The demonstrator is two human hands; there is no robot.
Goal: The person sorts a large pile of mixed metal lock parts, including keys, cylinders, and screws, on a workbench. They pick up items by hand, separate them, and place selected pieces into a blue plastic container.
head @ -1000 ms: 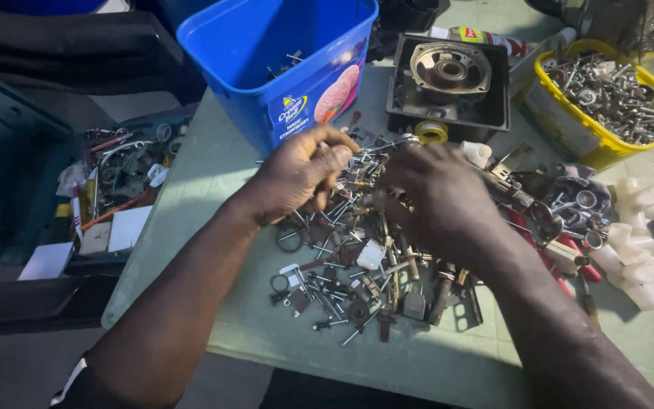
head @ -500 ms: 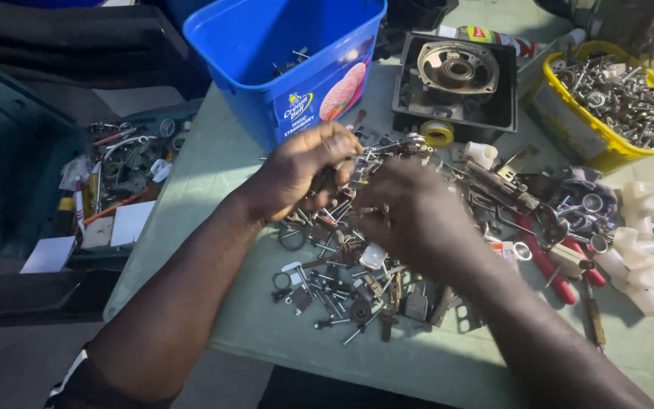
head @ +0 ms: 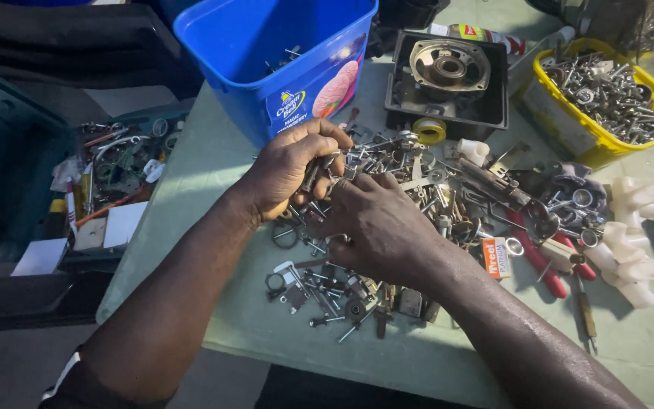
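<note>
1. My left hand (head: 291, 168), at centre frame, is curled closed around a small dark metal bolt (head: 310, 177), or so it looks; my fingers hide most of it.
2. My right hand (head: 378, 227) lies palm down just right of it, fingertips touching the left hand; whether it grips anything I cannot tell.
3. Both hands sit over the scattered heap of grey metal screws and keys (head: 327, 291) on the pale green table (head: 213, 167).
4. The blue plastic tub (head: 228, 45) stands at upper centre, the yellow plastic tray of screws (head: 569, 113) at upper right.
</note>
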